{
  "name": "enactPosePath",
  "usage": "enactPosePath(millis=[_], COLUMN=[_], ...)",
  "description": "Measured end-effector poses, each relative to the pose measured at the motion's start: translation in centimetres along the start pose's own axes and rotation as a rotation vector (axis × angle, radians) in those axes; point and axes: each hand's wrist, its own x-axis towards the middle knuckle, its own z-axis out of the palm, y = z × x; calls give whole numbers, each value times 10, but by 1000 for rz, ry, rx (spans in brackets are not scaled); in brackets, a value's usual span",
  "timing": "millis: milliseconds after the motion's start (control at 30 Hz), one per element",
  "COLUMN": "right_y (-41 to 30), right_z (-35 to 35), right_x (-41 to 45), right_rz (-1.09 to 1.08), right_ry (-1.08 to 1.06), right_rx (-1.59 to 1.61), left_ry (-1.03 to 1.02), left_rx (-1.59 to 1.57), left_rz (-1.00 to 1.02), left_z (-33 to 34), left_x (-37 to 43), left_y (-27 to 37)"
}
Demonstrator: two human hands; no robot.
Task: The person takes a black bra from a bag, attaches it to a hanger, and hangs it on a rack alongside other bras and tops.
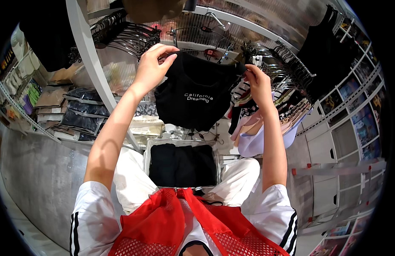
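Observation:
A black top with white lettering [197, 92] hangs spread out between my two hands. My left hand [156, 65] pinches its left shoulder between thumb and fingers. The right shoulder is gripped by my right hand [257, 81], whose fingertips are partly hidden behind the cloth. Just behind the top's upper edge is a hanger with a red tag [211, 52]; whether it is inside the top I cannot tell. Below, between my knees, stands a wire basket [147, 160] holding folded black garments [183, 164].
Bare hangers [127, 36] crowd a rail at upper left, beside a white post [91, 60]. Hanging garments [280, 120] fill the right rail. Bagged clothes [83, 110] lie stacked on the left shelf. Loose hangers [200, 134] lie beyond the basket. A ladder-like frame [338, 168] stands right.

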Motion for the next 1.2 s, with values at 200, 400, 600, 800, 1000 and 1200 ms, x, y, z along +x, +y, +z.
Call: enactPosePath(millis=[200,400,600,800,1000,1200], right_y=[-13,-49,-100,-98,-96,-90], right_z=[3,17,55,100,113,119], right_x=[-1,0,24,-6,-4,-12], right_rz=[-162,-539,-804,-347,-266,-240], right_ry=[208,420,226,193,287,243], right_rx=[-73,-252,-208,-214,-392,-316], left_ry=[-15,15,6,-50,-170,-185], left_rx=[-211,-479,-368,-486,-229,-159], left_rz=[-125,-345,-362,-476,-398,-413], left_z=[3,1,-11,-20,-27,-25], left_x=[-4,-20,-29,-49,-46,-43], left_y=[-7,-23,-20,-33,-17,-18])
